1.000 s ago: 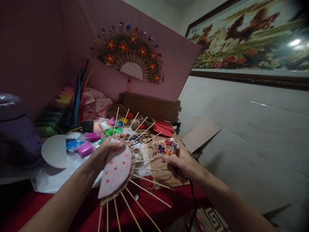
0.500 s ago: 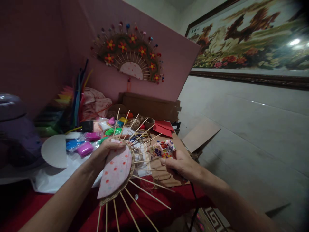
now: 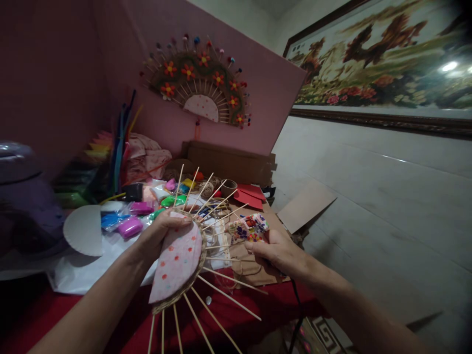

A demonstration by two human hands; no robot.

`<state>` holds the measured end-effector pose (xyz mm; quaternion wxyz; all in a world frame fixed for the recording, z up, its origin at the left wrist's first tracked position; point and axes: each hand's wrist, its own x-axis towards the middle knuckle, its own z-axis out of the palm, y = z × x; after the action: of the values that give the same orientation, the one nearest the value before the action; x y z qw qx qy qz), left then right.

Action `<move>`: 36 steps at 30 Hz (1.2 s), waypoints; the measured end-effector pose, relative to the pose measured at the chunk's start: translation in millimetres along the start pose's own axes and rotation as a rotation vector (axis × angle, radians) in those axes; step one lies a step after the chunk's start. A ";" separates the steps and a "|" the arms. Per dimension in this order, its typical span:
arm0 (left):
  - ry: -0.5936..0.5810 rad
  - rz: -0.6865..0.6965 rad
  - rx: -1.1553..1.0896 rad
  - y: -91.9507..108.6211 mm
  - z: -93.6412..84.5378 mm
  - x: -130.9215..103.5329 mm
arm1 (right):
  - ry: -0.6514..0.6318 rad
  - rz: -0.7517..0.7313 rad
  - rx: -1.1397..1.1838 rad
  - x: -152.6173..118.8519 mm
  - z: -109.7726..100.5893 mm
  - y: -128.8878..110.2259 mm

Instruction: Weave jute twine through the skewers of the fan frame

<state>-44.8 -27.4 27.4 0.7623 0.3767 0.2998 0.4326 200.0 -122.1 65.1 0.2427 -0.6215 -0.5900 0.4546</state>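
My left hand (image 3: 167, 228) grips the upper edge of a half-round piece (image 3: 179, 260) covered in pink spotted cloth. Twisted cord runs along its curved edge, and several thin wooden sticks fan outward from it. On the right, my right hand (image 3: 276, 250) is closed around a flower-patterned tool (image 3: 249, 227), with a black cord hanging below the hand. The tool's front end lies close to the sticks; whether it touches them I cannot tell.
Bagged coloured clay (image 3: 130, 227), a pale half disc (image 3: 84, 231) and red sheets (image 3: 250, 195) lie on the red-covered table (image 3: 191, 334). Behind stands a pink board (image 3: 265, 93) bearing a finished-looking flowered fan (image 3: 199, 81). A purple appliance (image 3: 29, 211) is at the left.
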 end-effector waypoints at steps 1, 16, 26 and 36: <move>-0.003 0.000 0.004 0.6 1.2 -1.4 | -0.002 0.001 -0.001 0.0 -0.1 0.1; 0.015 -0.042 -0.031 2.6 3.7 -3.8 | -0.010 -0.018 0.033 0.5 -1.6 0.3; 0.013 -0.055 -0.050 2.5 2.6 -2.1 | 0.002 -0.008 0.066 -1.0 -2.7 -0.6; 0.031 -0.003 -0.021 -2.4 -5.4 10.1 | 0.099 -0.099 0.386 -10.1 -2.4 -7.6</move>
<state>-43.5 -17.5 21.2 0.7622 0.3613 0.3077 0.4403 199.3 -129.8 75.4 0.4082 -0.5552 -0.5092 0.5157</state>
